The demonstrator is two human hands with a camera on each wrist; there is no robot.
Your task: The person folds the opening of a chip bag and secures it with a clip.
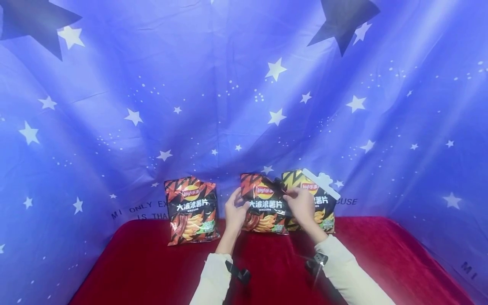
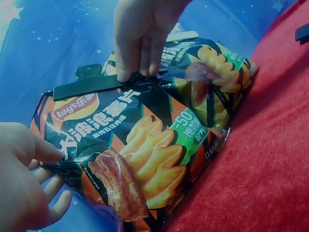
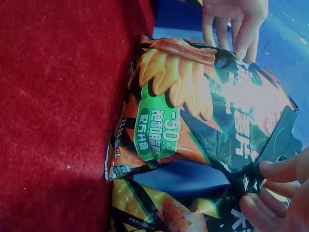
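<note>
Middle chip bag [image 1: 264, 208]: left hand [image 1: 235, 213] grips its side, right hand [image 1: 302, 204] pinches its black clip [image 2: 89, 85].

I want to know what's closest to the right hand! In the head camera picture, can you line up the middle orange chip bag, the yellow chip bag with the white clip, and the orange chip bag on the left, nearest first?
From the right hand:
1. Middle orange chip bag, gripped at its top, beside the black clip.
2. Yellow chip bag with the white clip, just behind the hand, to its right.
3. Left orange chip bag, far left, standing alone.

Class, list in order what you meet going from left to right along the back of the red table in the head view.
Lone orange chip bag → left hand → clipped orange chip bag → right hand → yellow chip bag.
</note>
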